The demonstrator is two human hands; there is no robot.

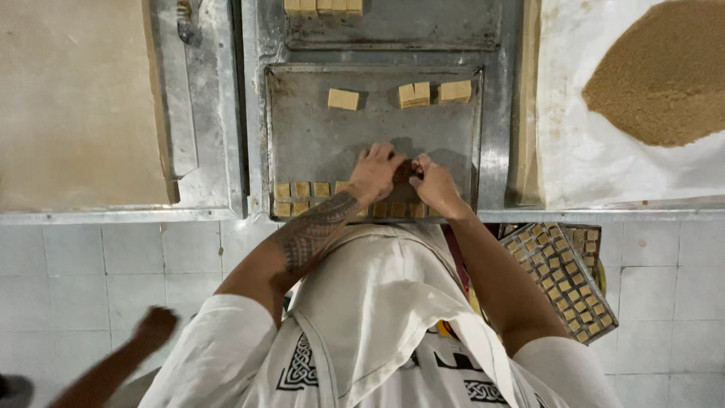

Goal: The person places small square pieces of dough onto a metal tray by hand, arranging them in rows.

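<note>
Both arms reach forward and angle inward, so the hands meet close together, nearly touching. The left hand (375, 172) lies palm down with fingers spread and curled, its forearm covered in dark tattoo patterns. The right hand (433, 183) is bent at the wrist, fingers pinched together toward the left.

Steel bench (215, 113) in front of me, worn and scratched. Directly on it: my metal baking tray (302, 143) at centre; second tray (393, 30) just beyond it; pale dough sheet (75, 98) at my left; white paper (581, 151) at my right, brown crumb heap (664, 72) piled on it.
</note>
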